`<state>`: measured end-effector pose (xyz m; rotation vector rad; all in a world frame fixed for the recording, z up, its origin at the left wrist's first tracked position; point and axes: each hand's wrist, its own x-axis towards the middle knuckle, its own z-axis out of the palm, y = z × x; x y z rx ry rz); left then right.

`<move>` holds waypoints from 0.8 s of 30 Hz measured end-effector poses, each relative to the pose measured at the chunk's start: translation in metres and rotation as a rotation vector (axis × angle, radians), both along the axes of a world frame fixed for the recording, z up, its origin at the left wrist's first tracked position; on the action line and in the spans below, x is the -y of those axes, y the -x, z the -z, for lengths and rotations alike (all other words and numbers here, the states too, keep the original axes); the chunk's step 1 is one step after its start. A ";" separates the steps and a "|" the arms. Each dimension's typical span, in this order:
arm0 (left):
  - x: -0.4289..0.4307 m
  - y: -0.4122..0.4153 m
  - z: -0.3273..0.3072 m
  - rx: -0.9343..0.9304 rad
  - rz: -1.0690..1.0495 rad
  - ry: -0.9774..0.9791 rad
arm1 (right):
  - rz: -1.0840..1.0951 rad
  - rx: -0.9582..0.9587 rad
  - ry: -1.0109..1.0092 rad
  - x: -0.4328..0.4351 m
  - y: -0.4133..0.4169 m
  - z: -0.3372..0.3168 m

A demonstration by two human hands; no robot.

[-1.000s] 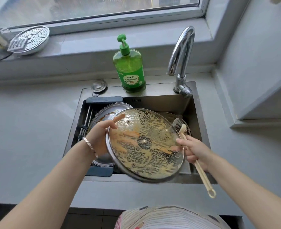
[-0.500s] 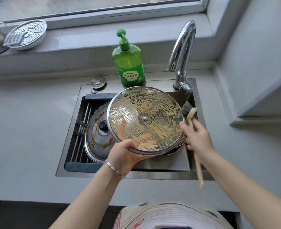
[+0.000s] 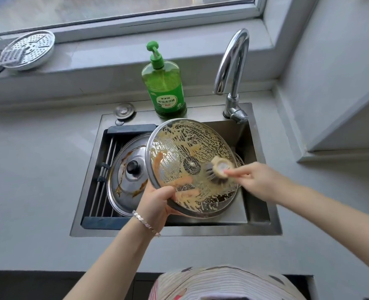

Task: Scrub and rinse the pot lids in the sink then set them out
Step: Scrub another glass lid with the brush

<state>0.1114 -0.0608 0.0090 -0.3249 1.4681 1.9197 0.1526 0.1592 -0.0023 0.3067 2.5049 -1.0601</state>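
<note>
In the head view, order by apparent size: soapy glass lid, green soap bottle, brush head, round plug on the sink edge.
1. glass lid
2. green soap bottle
3. brush head and round plug: nearly alike; the brush head is blurred and nearer, so I do not rank them.

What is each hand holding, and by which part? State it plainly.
The left hand grips the glass lid by its near rim. The right hand holds the brush by its handle, just behind the head.

In the sink [image 3: 179,231] we find a steel lid [image 3: 125,180] at left, the glass lid [image 3: 185,148] overlapping its right edge; behind stand the soap bottle [image 3: 165,87] and, rightward, the faucet [image 3: 233,105].
</note>
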 end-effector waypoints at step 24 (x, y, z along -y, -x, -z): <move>0.018 0.011 0.005 -0.027 0.035 0.071 | -0.219 0.201 0.075 -0.006 -0.017 0.014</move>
